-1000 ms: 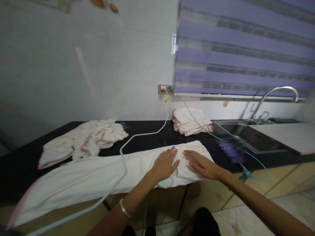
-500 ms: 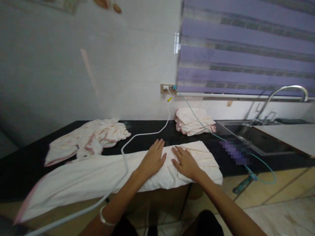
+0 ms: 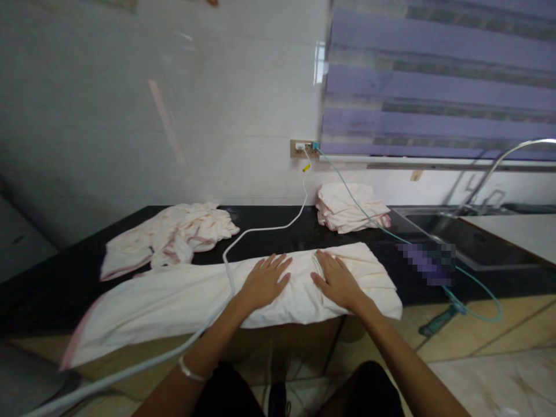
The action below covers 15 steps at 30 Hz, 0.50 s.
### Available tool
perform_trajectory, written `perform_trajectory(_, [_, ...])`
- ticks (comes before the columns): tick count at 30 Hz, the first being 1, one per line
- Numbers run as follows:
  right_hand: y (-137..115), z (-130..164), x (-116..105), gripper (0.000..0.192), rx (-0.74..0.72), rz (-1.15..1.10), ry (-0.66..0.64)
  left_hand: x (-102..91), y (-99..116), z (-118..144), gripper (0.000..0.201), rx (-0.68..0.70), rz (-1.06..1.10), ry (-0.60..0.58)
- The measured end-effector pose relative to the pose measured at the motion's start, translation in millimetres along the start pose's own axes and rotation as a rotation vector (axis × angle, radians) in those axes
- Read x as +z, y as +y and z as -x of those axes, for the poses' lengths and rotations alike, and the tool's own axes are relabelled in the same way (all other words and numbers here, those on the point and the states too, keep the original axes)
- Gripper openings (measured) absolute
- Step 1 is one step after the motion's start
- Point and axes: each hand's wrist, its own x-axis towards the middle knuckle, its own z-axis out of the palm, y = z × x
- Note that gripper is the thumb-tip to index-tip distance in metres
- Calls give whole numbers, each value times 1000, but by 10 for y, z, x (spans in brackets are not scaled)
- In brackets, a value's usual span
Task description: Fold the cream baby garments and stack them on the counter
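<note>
A long cream cloth (image 3: 174, 301), folded lengthwise, lies along the front of a black countertop (image 3: 52, 272) and hangs a little over its edge. My left hand (image 3: 263, 282) rests flat on it with fingers spread. My right hand (image 3: 336, 281) presses flat on the cloth just to the right, a small gap between the two. Neither hand grips anything. A silver bangle (image 3: 190, 369) sits on my left wrist.
A crumpled cream cloth (image 3: 171, 237) lies at the back left; a folded stack of cloths (image 3: 347, 208) sits at the back near a wall socket (image 3: 304, 149). A white cable (image 3: 226, 260) crosses the long cloth. A sink (image 3: 460, 234) and tap (image 3: 499, 165) are on the right.
Both hands slid left along the long cloth, then eased back toward me and spread slightly apart. The camera view shifted left.
</note>
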Motion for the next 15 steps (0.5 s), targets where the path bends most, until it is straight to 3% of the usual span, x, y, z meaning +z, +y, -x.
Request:
perform_trajectory(3, [7, -9, 3, 76, 1, -129, 68, -37, 43, -41, 53, -27, 1, 22])
perform_trajectory(7, [164, 8, -95, 66, 83, -360, 306, -70, 71, -94, 56, -61, 24, 56])
perform_trajectory(11, [681, 109, -376, 62, 286, -272, 512, -133, 84, -110, 55, 0, 81, 70])
perform_trajectory(15, [1289, 263, -745, 65, 557, -73, 410, -225, 358, -169, 55, 60, 193, 172])
